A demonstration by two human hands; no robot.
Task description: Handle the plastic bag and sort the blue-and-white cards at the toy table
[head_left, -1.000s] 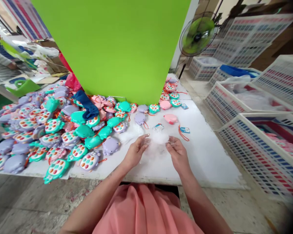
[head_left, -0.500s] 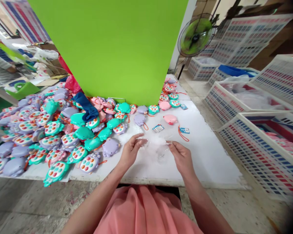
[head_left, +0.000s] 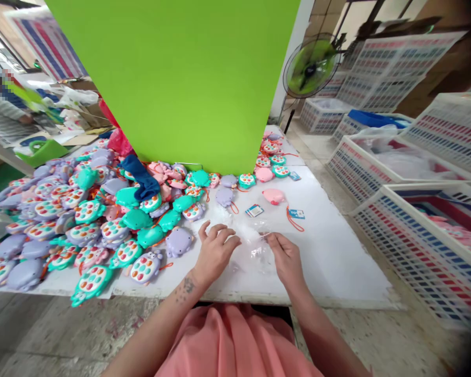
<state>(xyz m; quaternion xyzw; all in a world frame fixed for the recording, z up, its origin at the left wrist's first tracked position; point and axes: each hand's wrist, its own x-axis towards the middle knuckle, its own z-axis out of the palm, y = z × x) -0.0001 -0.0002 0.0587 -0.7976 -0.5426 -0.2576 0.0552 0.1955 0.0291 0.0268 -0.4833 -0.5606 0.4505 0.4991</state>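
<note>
At the near edge of a long white-covered work table [head_left: 337, 267], from the head-worn camera: a bare left hand [head_left: 215, 251], palm down, fingers parted and loosely curled, released and grasping nothing visible, right beside a crumpled clear plastic bag [head_left: 255, 251], any contact with it hard to judge. A bare right hand [head_left: 286, 259], closed in a small pinch, thumb against forefinger, on the upper edge of that same bag. The bag itself flat on the table between the two hands, wrinkled and see-through. Just ahead of it, a small blue-and-white printed card [head_left: 254, 210], a pink plastic pig-shaped toy [head_left: 273, 196], and a blue tag [head_left: 296, 213] on a looped orange cord [head_left: 292, 226]. To the left, a large heap of plastic turtle-shaped toys with rows of multicoloured round buttons, in mint green, lilac and pink, a lilac one [head_left: 178, 242] nearest the left hand. Farther along the heap, a crumpled navy cloth [head_left: 141, 180], with a red plastic bag [head_left: 118, 142] behind it. Beyond, a bright green panel [head_left: 172, 78] at the table's far side, and a green-bladed electric fan [head_left: 310, 68] past its right edge. On the right, white plastic crates with red and blue patterned sides [head_left: 408, 246] on the floor, one holding pink items. At far left, a blurred co-worker in a striped sleeve [head_left: 3, 112].
</note>
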